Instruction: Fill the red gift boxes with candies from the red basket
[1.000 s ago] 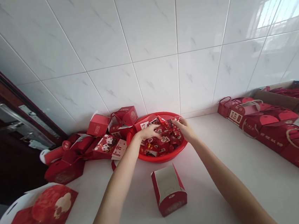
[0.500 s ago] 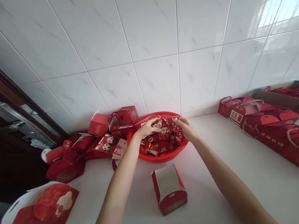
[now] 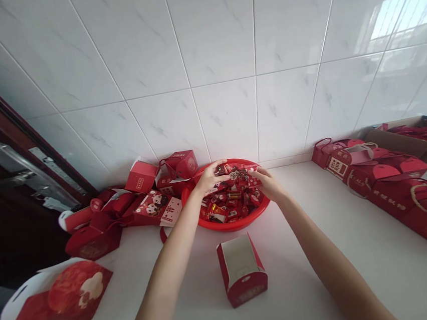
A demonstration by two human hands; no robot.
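Over a red plastic basket (image 3: 232,225) of wrapped candies (image 3: 217,212), both my hands are at work. My left hand (image 3: 208,180) is curled at the basket's left back, with a dark-wrapped candy (image 3: 221,170) between thumb and fingers. From the right, my right hand (image 3: 270,183) pinches a red candy packet (image 3: 253,176) with pale dots. Some fingertips are hidden behind the wrappers. Closer to me, between my forearms, an open red gift box (image 3: 248,293) with a pale inside stands on the white counter (image 3: 199,287).
Left of the basket lie several red gift boxes (image 3: 141,176), some open. A larger open box (image 3: 70,297) sits at the front left. Handled red boxes (image 3: 391,198) line the right, before a cardboard carton (image 3: 404,142). A tiled wall (image 3: 228,118) rises behind; a door handle (image 3: 14,171) is at left.
My left hand has shifted slightly back and its fingers have spread; the patterned packet under it has moved away from its grip. My right hand keeps its red packet, nearly in place.
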